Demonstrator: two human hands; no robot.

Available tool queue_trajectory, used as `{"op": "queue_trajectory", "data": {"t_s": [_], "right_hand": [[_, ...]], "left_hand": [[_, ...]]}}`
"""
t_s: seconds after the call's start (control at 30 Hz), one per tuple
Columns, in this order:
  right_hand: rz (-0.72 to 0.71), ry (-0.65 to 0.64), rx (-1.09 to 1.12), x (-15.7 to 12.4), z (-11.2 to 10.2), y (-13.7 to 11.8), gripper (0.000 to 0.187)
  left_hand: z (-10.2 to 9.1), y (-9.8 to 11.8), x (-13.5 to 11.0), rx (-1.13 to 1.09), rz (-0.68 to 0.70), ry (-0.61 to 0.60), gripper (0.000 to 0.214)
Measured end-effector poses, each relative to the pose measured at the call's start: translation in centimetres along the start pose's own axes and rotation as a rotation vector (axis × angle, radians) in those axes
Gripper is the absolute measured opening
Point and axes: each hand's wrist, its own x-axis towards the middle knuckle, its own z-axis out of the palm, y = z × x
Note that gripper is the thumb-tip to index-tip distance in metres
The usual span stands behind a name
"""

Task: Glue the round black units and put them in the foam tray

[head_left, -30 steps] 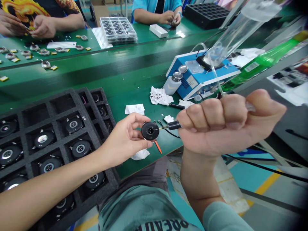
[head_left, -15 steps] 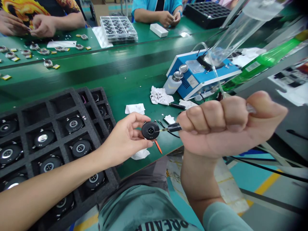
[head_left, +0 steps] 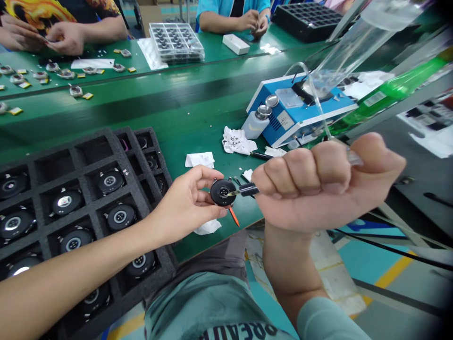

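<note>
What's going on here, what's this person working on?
The person's left hand pinches a round black disc, while the right hand, closed in a fist, holds a slim tool with its fine metal tip at the disc's face. Beside them sits a black foam tray holding more round black discs, and a blue machine stands further along the green bench.

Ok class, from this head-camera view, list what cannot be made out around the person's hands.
- Barrel of the dispensing syringe: mostly hidden inside the fist of the right hand.
- Its needle tip on the black round part: too small to see.
- Underside of that part: hidden by the left hand.
- Orange-tipped item: upper end hidden behind the round part.
</note>
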Motion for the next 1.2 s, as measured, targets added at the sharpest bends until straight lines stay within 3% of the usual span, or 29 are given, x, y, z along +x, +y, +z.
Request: {"op": "queue_trajectory", "data": {"t_s": [0.4,0.53,0.67,0.77,0.83,0.9,1.0,1.1,1.2], "right_hand": [[-0.005,0.029,0.000,0.5,0.3,0.3,0.066],[-0.146,0.206,0.059,0.9,0.1,-1.8,0.062],[-0.398,0.458,-0.105,4.2,-3.7,-2.0,0.062],[-0.357,0.613,-0.438,7.8,-7.7,0.8,0.051],[-0.300,0.654,-0.478,9.1,-9.1,3.2,0.044],[-0.206,0.729,-0.650,8.8,-9.5,5.2,0.036],[-0.140,0.680,-0.681,7.3,-10.4,6.4,0.026],[-0.059,0.658,-0.862,7.2,-12.4,6.6,0.034],[-0.146,0.691,-1.126,7.2,-13.7,7.1,0.033]], "left_hand": [[-0.1,-0.2,0.1,0.003,0.014,-0.010,0.051],[-0.2,-0.2,0.0,-0.001,0.004,-0.009,0.053],[-0.4,0.0,0.1,0.040,0.014,0.022,0.054],[-0.4,0.5,0.3,0.070,0.055,0.116,0.056],[0.0,0.9,0.0,0.074,0.087,0.188,0.055],[0.6,1.0,-0.6,0.065,0.112,0.190,0.053],[0.7,1.3,-1.2,0.051,0.117,0.259,0.056],[-1.2,2.1,-2.7,0.040,0.171,0.247,0.055],[-4.9,2.9,-6.5,0.223,0.281,0.450,0.058]]}}
